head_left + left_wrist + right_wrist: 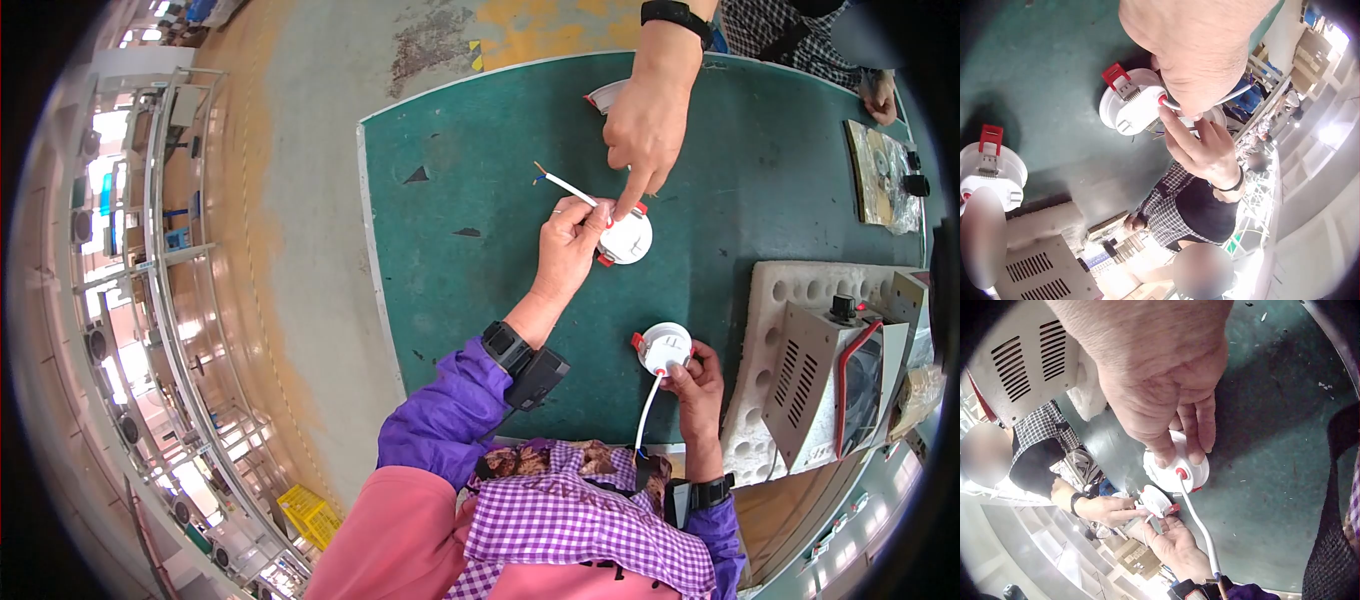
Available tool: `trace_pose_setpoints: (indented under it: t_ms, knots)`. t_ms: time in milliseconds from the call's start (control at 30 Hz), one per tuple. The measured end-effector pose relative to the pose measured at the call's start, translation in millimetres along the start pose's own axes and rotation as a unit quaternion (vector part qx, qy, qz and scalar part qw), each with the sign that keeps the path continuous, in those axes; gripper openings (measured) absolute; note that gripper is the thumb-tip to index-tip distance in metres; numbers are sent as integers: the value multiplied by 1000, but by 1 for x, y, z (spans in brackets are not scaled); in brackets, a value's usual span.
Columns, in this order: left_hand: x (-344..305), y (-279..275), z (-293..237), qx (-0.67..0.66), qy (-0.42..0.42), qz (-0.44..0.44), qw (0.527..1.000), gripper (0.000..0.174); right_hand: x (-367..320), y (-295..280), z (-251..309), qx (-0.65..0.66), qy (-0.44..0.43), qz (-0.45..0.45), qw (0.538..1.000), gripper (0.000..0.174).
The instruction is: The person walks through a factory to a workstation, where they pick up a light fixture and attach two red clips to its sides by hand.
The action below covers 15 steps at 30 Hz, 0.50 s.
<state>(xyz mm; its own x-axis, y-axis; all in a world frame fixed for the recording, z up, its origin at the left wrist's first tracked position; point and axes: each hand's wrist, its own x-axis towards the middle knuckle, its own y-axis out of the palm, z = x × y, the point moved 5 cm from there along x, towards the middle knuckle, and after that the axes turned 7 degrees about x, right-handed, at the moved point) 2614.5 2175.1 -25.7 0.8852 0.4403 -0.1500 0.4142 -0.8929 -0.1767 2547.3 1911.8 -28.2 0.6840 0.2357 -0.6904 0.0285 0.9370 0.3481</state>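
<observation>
My left hand (pixel 568 252) pinches the white cable (pixel 572 189) of a round white lamp (pixel 627 240) with red clips, close to its red cable entry. Another person's hand (pixel 648 128) reaches in from the far side, a finger at that same entry. Nearer my body, my right hand (pixel 699 392) holds a second white lamp (pixel 667 347) by its edge; its white cable (pixel 647 412) hangs toward my lap. In the right wrist view, thumb and fingers of my right hand (pixel 1166 381) grip that lamp (pixel 1175 464).
A third lamp (pixel 606 96) lies partly behind the other person's wrist. On the right, a vented metal device (pixel 806 372) stands on a white foam block (pixel 765 290). A wooden board (pixel 872 178) lies at the far right, near a second hand (pixel 879 98) of the other person.
</observation>
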Motion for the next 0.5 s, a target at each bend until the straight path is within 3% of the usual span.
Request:
trace_pose_setpoints:
  t_ms: [500]
  knots:
    - [0, 0, -1, -37, -46, 4, 998, 25, 0, 2, 2, -8, 2, -12, 1000, 43]
